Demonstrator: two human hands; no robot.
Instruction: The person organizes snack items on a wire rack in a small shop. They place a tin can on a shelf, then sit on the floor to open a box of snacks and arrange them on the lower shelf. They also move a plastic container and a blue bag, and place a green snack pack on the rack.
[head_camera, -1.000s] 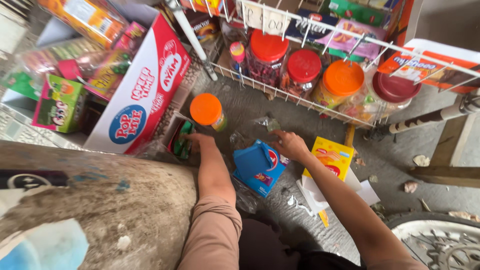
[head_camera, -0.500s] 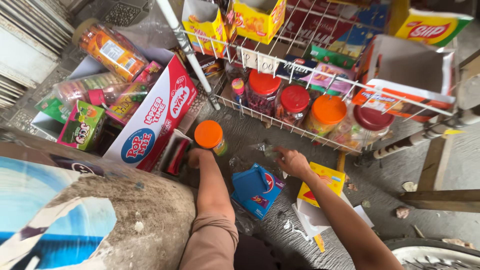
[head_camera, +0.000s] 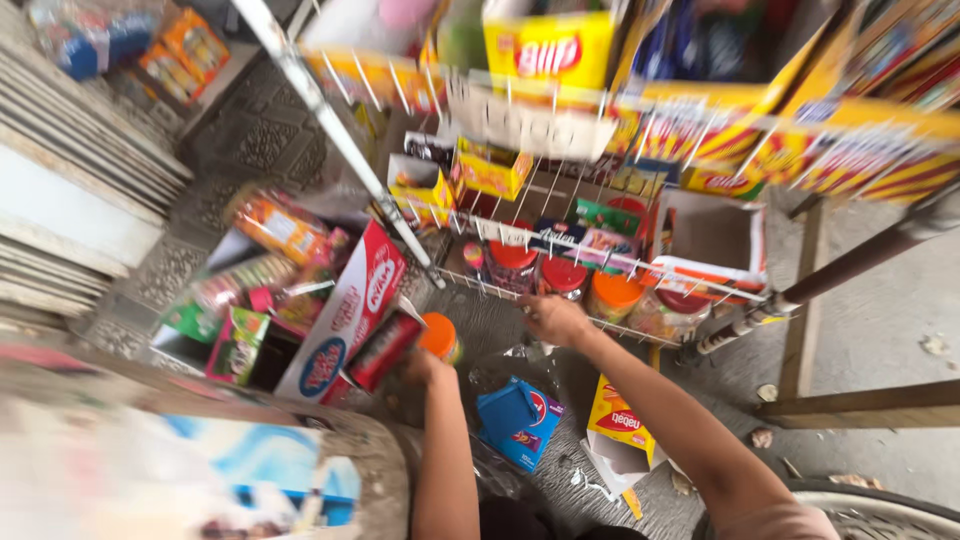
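Gripping orange-lidded jar (head_camera: 440, 337), left hand (head_camera: 420, 367) beneath

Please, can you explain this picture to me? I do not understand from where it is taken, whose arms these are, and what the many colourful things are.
The picture comes from a camera worn on a person's head, looking down, so the two bare arms are that person's own. The left hand is low, beside a jar with an orange lid and a red-and-white carton; the blur hides whether it grips anything. The right hand reaches to the front edge of a white wire rack that holds jars with red and orange lids. On the ground below lie a blue packet and a yellow packet. More snack boxes stand higher up.
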